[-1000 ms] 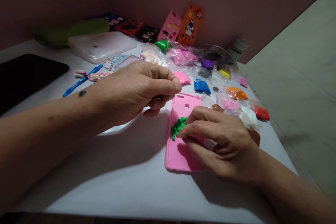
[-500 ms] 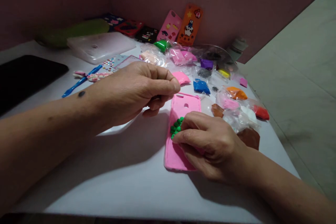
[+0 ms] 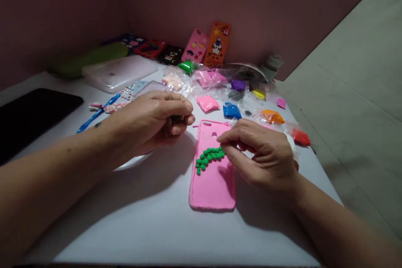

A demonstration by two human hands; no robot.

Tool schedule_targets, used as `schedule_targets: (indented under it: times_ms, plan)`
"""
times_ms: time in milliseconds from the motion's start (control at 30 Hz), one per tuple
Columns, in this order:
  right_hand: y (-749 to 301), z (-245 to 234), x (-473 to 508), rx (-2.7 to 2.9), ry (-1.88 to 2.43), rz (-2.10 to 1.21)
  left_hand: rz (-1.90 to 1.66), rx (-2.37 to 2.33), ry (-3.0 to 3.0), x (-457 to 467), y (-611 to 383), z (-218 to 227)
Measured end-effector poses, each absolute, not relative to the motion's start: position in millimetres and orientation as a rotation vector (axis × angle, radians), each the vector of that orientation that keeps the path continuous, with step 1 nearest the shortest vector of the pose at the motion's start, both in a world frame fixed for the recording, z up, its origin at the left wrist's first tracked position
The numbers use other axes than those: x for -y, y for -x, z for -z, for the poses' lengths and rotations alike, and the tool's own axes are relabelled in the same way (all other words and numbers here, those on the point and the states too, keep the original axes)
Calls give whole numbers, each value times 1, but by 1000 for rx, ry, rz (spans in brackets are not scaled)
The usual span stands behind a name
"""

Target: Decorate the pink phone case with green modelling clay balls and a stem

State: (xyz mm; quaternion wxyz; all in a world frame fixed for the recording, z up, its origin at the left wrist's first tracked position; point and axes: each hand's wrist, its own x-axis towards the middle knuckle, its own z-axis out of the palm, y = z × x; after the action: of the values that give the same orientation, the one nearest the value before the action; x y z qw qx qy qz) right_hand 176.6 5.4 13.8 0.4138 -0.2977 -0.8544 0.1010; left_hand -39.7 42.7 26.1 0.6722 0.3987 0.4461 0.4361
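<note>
A pink phone case lies flat on the white table, its camera opening at the far end. Small green clay balls form a curved band across its middle. My right hand hovers over the case's right side, thumb and index finger pinched together beside the band; whatever is between the fingertips does not show. Left of the case, above the table, my left hand is closed with its fingers curled in, and anything inside is hidden. Beyond the case lie a pink clay packet and a blue clay packet.
More clay packets, among them orange and red, lie on the right. Decorated phone cases lean on the wall. A clear case, a blue modelling tool and a black flat object are on the left.
My right hand has lifted off the green balls and moved toward the case's far end, uncovering more of the band. My left hand stays closed, now slightly farther from the case. The view has shifted.
</note>
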Motion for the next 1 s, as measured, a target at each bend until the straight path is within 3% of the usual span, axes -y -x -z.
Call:
schedule_targets:
  times_ms: [533, 1000]
  plan:
    - [-185, -13, -18, 2037, 768, -147, -867, -1044, -756, -54, 52, -23]
    - [-192, -20, -22, 1920, 772, -87, -1022, -962, -690, -59, 56, -32]
